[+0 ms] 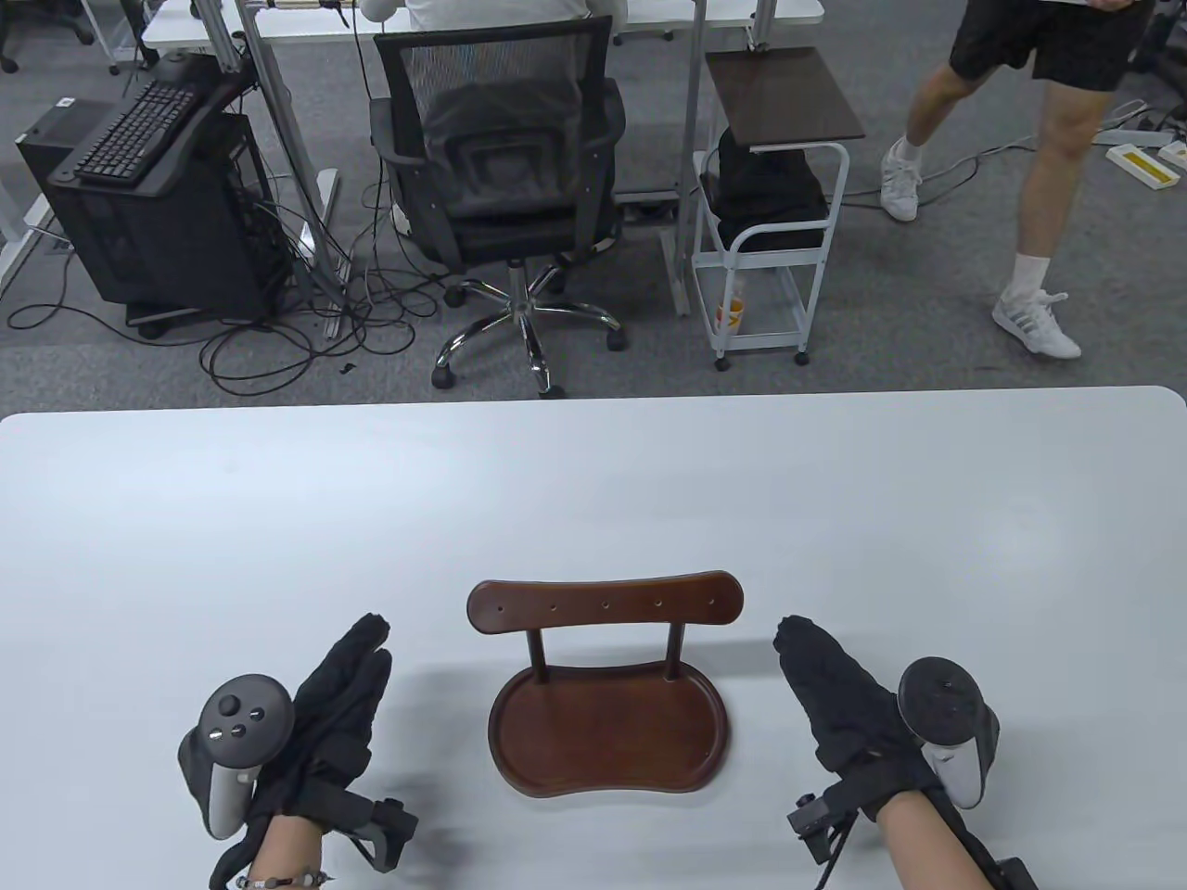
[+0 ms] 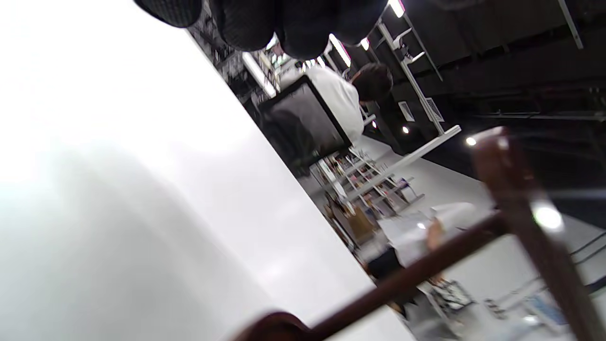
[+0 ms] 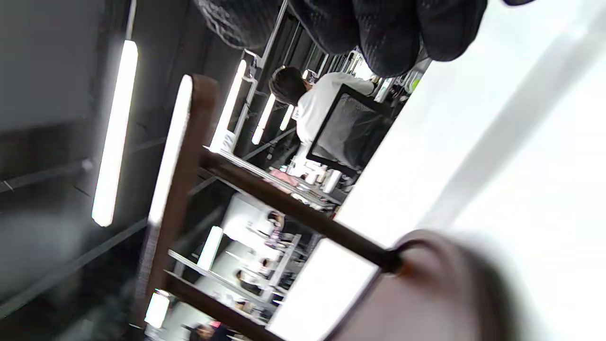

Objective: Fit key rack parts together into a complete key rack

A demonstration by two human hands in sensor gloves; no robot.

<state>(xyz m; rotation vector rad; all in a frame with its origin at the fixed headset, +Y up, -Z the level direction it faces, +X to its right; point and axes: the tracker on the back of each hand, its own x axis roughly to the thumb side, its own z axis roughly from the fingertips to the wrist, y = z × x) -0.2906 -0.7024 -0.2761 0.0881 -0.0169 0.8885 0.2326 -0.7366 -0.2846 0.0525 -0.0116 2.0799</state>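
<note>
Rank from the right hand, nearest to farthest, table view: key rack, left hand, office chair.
From the right hand:
1. Key rack, just to its left, mid-table, not touched.
2. Left hand, beyond the rack, at the table's left.
3. Office chair, off the table, on the floor behind it.

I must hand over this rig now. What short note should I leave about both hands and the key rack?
Left hand: open, holds nothing, left of the rack.
Right hand: open, holds nothing, right of it.
Dark brown wooden key rack: stands upright between the hands on the white table; tray, two posts and top bar look joined.
Left: no loose parts visible; hooks cannot be seen.
</note>
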